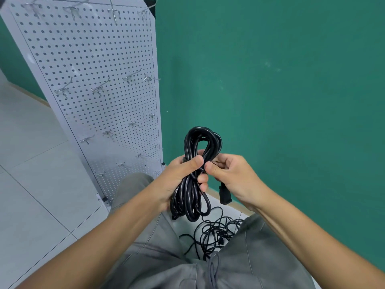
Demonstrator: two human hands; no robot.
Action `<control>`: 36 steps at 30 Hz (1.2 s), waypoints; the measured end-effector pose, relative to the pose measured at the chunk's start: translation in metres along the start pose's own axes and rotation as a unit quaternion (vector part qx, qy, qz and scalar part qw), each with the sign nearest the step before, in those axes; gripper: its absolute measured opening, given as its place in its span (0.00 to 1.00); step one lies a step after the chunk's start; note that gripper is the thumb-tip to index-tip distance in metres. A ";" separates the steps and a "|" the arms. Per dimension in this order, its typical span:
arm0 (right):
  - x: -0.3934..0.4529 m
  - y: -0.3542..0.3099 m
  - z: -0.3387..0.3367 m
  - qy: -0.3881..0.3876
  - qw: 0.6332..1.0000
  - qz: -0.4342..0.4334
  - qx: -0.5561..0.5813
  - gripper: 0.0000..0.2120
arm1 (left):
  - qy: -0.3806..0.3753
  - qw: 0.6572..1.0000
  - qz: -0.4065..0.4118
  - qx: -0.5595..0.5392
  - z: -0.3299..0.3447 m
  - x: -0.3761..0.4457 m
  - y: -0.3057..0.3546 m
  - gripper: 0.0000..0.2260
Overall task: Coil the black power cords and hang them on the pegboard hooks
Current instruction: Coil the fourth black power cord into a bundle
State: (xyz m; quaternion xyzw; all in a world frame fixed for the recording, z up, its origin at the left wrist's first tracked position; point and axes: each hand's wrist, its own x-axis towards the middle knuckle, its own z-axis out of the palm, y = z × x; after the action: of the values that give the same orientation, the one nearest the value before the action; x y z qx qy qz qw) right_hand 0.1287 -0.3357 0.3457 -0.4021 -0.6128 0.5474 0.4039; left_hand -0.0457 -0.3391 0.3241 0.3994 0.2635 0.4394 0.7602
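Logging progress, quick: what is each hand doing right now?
Left hand: grips the coiled black cord around its middle.
Right hand: pinches the cord's loose end near the plug.

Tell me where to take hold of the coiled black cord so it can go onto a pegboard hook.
Keep holding the coiled black cord at its pinched waist, where the left hand already wraps all strands. The open top loop stands free above the fist, so present that loop to a hook on the pegboard. The right hand holds the loose plug end; probably tuck it first.
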 end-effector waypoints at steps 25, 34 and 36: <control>-0.001 -0.029 -0.012 0.027 0.994 0.090 -0.051 0.09 | 0.121 0.987 0.011 0.101 0.005 0.006 0.003 0.16; -0.019 -0.024 -0.021 -0.030 0.997 -0.022 -0.070 0.06 | 0.049 0.991 0.010 0.126 0.001 -0.002 -0.007 0.21; -0.018 -0.020 -0.016 0.009 0.997 -0.036 -0.064 0.01 | 0.036 0.987 0.036 0.155 0.001 -0.004 -0.013 0.19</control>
State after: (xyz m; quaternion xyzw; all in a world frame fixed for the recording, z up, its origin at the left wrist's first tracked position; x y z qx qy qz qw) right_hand 0.1491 -0.3487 0.3654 -0.4098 -0.6573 0.4883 0.4020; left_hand -0.0405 -0.3466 0.3142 0.5059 0.3407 0.4344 0.6628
